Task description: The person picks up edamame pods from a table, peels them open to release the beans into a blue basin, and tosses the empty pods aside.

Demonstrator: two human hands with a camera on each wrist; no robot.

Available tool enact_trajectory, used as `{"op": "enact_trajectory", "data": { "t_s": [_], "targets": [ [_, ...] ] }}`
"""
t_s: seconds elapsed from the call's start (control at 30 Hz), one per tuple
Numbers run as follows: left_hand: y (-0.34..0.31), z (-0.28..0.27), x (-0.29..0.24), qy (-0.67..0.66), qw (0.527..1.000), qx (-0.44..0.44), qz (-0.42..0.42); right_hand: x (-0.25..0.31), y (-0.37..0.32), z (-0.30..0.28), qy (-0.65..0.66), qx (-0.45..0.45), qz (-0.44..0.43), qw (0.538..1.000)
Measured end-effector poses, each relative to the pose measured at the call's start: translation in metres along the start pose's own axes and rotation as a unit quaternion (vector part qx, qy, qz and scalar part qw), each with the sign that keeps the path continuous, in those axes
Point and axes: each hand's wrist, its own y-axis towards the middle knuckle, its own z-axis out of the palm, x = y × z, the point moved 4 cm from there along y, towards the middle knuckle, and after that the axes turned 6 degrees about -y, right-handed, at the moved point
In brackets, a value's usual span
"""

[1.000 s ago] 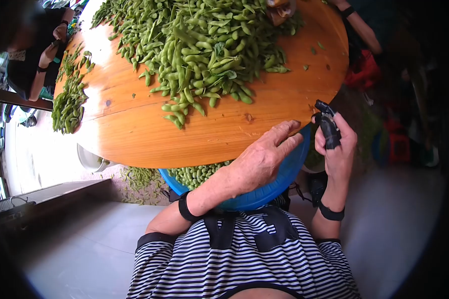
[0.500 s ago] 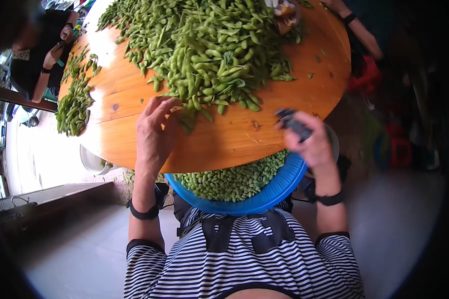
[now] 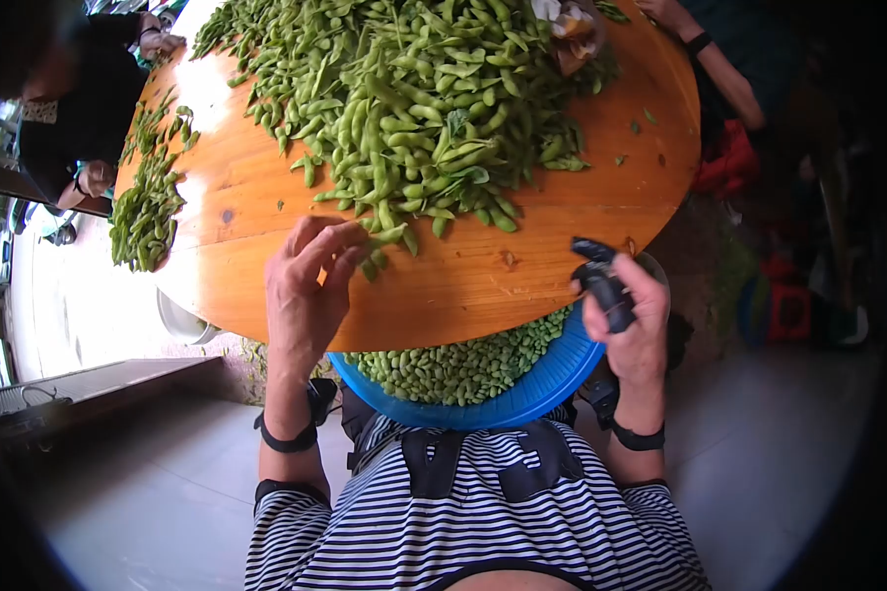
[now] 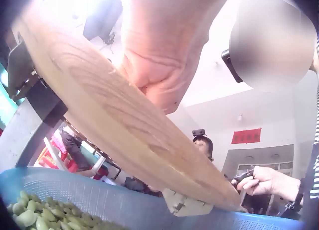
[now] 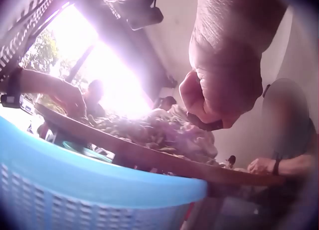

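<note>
In the head view my left hand (image 3: 304, 281) is at the near edge of the wooden table, pinching a green edamame pod (image 3: 389, 236) between thumb and fingers. A couple more pods lie just under those fingertips. The right hand (image 3: 639, 330) grips a small black hand tool (image 3: 606, 293) with a jointed look, near the table's right front edge. Its exact kind is unclear. Behind the fingers spreads a large heap of edamame pods (image 3: 404, 108). Below the table edge, a blue plastic basket (image 3: 537, 399) holds many shelled green beans (image 3: 453, 369).
The wooden table (image 3: 237, 266) overhangs the basket. A smaller row of pods (image 3: 148, 217) lies along its left edge. Crumpled packaging (image 3: 574, 39) sits at the heap's back right. Other people's arms (image 3: 724, 79) reach the table from the right and left. A white bucket (image 3: 179, 320) stands below left.
My left hand has moved from over the basket's right side to the pods at the left, taking one. The right hand dipped inward, then drew back slightly, keeping the black tool.
</note>
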Motion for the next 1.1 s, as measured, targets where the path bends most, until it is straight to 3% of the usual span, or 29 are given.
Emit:
{"op": "enact_trajectory", "data": {
  "t_s": [0.07, 0.1, 0.17, 0.33, 0.4, 0.5, 0.6, 0.67, 0.8, 0.83, 0.87, 0.9, 0.97, 1.03, 1.07, 1.1],
  "targets": [
    [-0.008, 0.014, -0.005, -0.249, 0.963, 0.034, -0.101, 0.003, -0.004, 0.015, -0.001, 0.051, 0.007, 0.999],
    [-0.011, 0.023, -0.017, -0.401, 0.903, 0.025, -0.154, 0.005, -0.005, 0.020, -0.031, 0.086, 0.005, 0.996],
    [-0.015, 0.049, -0.030, -0.523, 0.821, 0.050, -0.226, 0.004, -0.004, 0.030, 0.017, 0.124, -0.001, 0.992],
    [-0.016, 0.081, -0.057, -0.573, 0.773, 0.113, -0.246, -0.001, -0.005, 0.034, 0.111, 0.166, -0.020, 0.980],
    [-0.016, 0.088, -0.059, -0.572, 0.777, 0.105, -0.243, -0.003, -0.003, 0.033, 0.153, 0.178, 0.027, 0.972],
    [-0.020, 0.096, -0.058, -0.569, 0.782, 0.081, -0.241, -0.007, -0.001, 0.031, 0.180, 0.183, 0.023, 0.966],
    [-0.020, 0.099, -0.059, -0.538, 0.816, 0.056, -0.203, -0.013, 0.002, 0.028, 0.201, 0.193, 0.017, 0.960],
    [-0.018, 0.098, -0.061, -0.426, 0.896, 0.034, -0.119, -0.015, 0.004, 0.028, 0.184, 0.181, 0.003, 0.966],
    [-0.016, 0.094, -0.065, -0.378, 0.925, 0.014, -0.024, -0.013, 0.004, 0.023, 0.094, 0.147, 0.001, 0.985],
    [-0.016, 0.096, -0.061, -0.516, 0.840, 0.075, -0.148, -0.014, 0.004, 0.022, 0.094, 0.147, 0.002, 0.985],
    [-0.020, 0.101, -0.060, -0.631, 0.717, 0.132, -0.266, -0.015, 0.002, 0.023, 0.186, 0.184, 0.004, 0.965],
    [-0.022, 0.105, -0.058, -0.630, 0.717, 0.131, -0.267, -0.014, 0.001, 0.025, 0.276, 0.220, 0.005, 0.936],
    [-0.031, 0.121, -0.064, -0.832, 0.429, 0.196, -0.294, -0.013, 0.001, 0.026, 0.300, 0.243, 0.040, 0.922],
    [-0.030, 0.119, -0.067, -0.833, 0.426, 0.202, -0.290, -0.013, 0.000, 0.025, 0.330, 0.263, 0.050, 0.905],
    [-0.027, 0.115, -0.067, -0.765, 0.543, 0.189, -0.291, -0.011, -0.001, 0.025, 0.330, 0.263, 0.050, 0.905],
    [-0.024, 0.112, -0.066, -0.684, 0.649, 0.172, -0.286, -0.011, 0.000, 0.021, 0.175, 0.204, 0.028, 0.963]
  ]
}}
